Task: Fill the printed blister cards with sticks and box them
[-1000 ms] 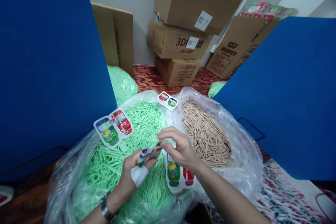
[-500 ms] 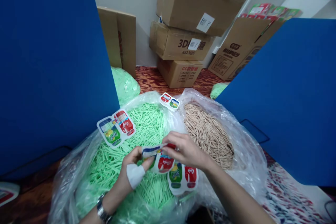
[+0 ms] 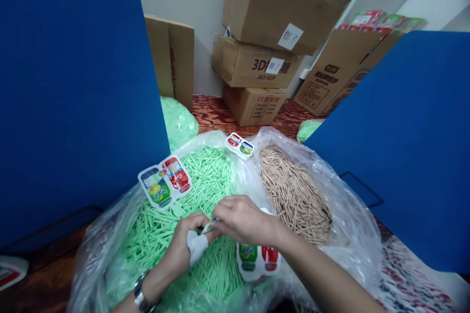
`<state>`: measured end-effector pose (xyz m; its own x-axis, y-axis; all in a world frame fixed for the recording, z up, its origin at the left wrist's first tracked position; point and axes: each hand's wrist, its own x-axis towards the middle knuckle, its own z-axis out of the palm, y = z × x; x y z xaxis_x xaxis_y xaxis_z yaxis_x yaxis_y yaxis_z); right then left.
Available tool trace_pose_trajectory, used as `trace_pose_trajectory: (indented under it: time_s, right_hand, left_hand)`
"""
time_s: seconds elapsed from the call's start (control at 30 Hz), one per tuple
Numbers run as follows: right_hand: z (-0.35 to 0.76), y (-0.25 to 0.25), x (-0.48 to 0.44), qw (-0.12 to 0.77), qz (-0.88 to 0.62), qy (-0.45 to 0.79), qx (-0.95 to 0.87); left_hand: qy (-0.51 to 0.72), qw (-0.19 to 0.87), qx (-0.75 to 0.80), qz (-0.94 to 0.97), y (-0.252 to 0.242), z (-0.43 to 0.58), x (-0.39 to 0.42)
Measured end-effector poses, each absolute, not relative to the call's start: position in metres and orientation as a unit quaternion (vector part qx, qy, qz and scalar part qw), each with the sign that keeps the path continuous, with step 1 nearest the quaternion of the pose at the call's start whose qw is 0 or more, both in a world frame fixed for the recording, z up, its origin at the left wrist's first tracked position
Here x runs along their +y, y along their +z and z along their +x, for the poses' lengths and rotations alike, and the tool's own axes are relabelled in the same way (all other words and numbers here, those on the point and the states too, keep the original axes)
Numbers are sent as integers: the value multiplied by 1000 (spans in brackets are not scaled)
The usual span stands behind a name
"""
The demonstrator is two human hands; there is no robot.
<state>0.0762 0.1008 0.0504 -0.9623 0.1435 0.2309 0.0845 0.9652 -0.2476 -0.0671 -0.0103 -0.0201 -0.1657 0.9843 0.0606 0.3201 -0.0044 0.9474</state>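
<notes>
My left hand (image 3: 185, 242), with a white wrap round the base of its thumb, is closed on one side of a bottle-shaped printed packet (image 3: 208, 226). My right hand (image 3: 244, 220) pinches the same packet from the other side. Little of the packet shows between my fingers. Both hands are over a clear bag of light green sticks (image 3: 213, 171). Below my right forearm lies another Cola and Sprite packet (image 3: 248, 257). A similar packet (image 3: 165, 183) rests on the left side of the green sticks, and a third (image 3: 240, 145) sits at the bags' far rims.
On the right stands a clear bag of brown sticks (image 3: 293, 190). Blue panels (image 3: 73, 83) (image 3: 411, 146) flank both sides. Behind are stacked cardboard boxes (image 3: 260, 66), a leaning carton (image 3: 319, 78) and a green-filled bag (image 3: 178, 120).
My right hand has moved down and left, closing in on my left hand. The held packet, earlier showing its Cola print, is now mostly covered by my fingers. The view has shifted slightly.
</notes>
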Motion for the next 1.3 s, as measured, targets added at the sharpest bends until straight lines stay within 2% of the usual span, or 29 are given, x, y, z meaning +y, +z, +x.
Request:
trace_pose_trajectory:
  time_s: [0.1,0.17,0.23,0.33,0.43,0.8,1.13,1.3]
  right_hand:
    - [75,60,128,95,-17,272,-958]
    - [70,56,156,123,-67,299,-944]
    - [61,45,183,157,-171,174,-957]
    - [42,22,209,49,-193,11,-980]
    - [26,4,217,-19,-145,-55,-988]
    - [3,-7,228,-37,-146,-11,-989]
    - [-3,-26,227,-21,-96,-111,-989]
    - [1,-27,228,-13,-84,-113,-990]
  left_hand:
    - [496,361,607,505,-25,-64,-10]
    - [510,381,590,497,-25,-61,-10]
    - [515,397,574,498,-25,-57,-11]
    - [520,405,557,505,-25,-52,-14]
    - [519,411,554,505,-29,-50,-17]
    - [500,428,562,501,-32,-50,-17]
    - [491,442,570,488,-31,-48,-17]
    - [492,435,574,490,-28,-46,-16]
